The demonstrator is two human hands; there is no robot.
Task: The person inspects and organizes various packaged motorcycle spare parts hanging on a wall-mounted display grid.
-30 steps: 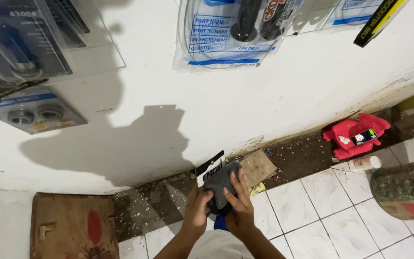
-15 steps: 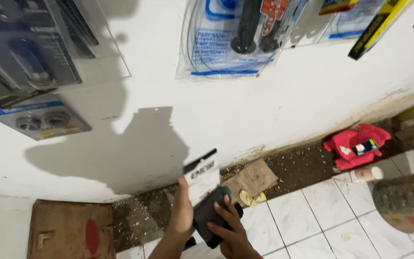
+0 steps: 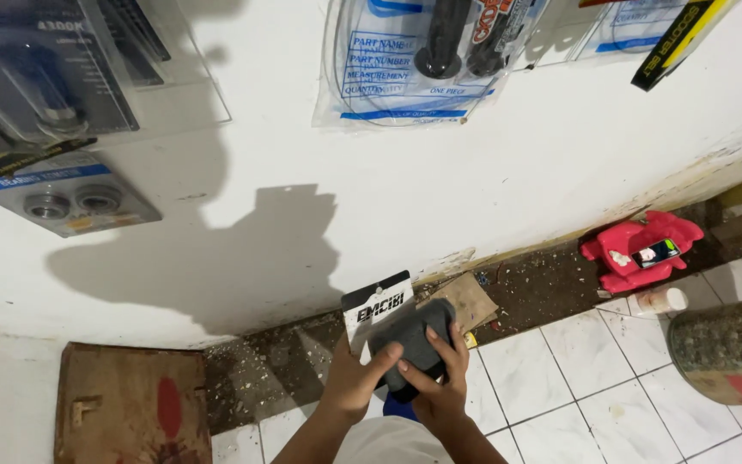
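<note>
A dark grey packaged part [image 3: 416,342] on a black-and-white backing card [image 3: 377,309] is held up in front of a white wall. My left hand [image 3: 354,382] grips the card's lower left, thumb across the grey part. My right hand [image 3: 441,387] holds the grey part from below and the right, fingers curled over it. Both forearms enter from the bottom edge.
Clear packs with parts hang on the wall: black grips [image 3: 440,51] at top middle, bearings [image 3: 66,202] at left. On the floor lie a wooden board [image 3: 130,404], a cardboard scrap [image 3: 470,299], a red plastic holder [image 3: 637,249], a small white bottle [image 3: 659,301] and a large jar [image 3: 727,348].
The view has shifted a little. The packaged part has been lifted higher and turned so its card faces me. Both hands still hold it.
</note>
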